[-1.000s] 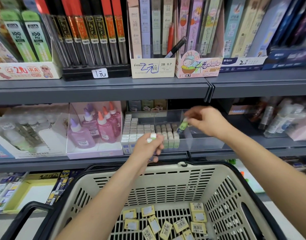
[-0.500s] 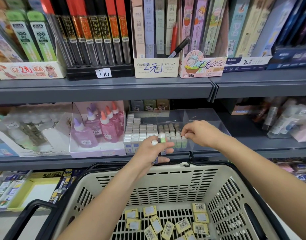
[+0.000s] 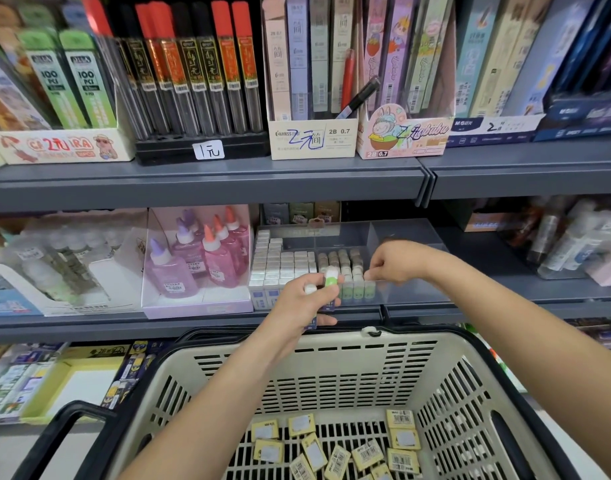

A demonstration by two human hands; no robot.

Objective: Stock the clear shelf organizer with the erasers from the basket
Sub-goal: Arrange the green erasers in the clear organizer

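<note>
L grip is clutching green erasers just in front of the organizer; R grip is pinching a front-row eraser inside it. Basket is sitting below it.

left hand bare | right hand bare | forearms bare to frame edge

Up on the top shelf, the green tubes say "100 PCS"; the black tray beside them wears a white sticker — "1元". The cream box reads "2B 0.7" with a handwritten "2元", the cartoon box "2B 0.7" again, the blue box "M&G". Down in the basket, the erasers carry barcodes, digits too small to read
</note>
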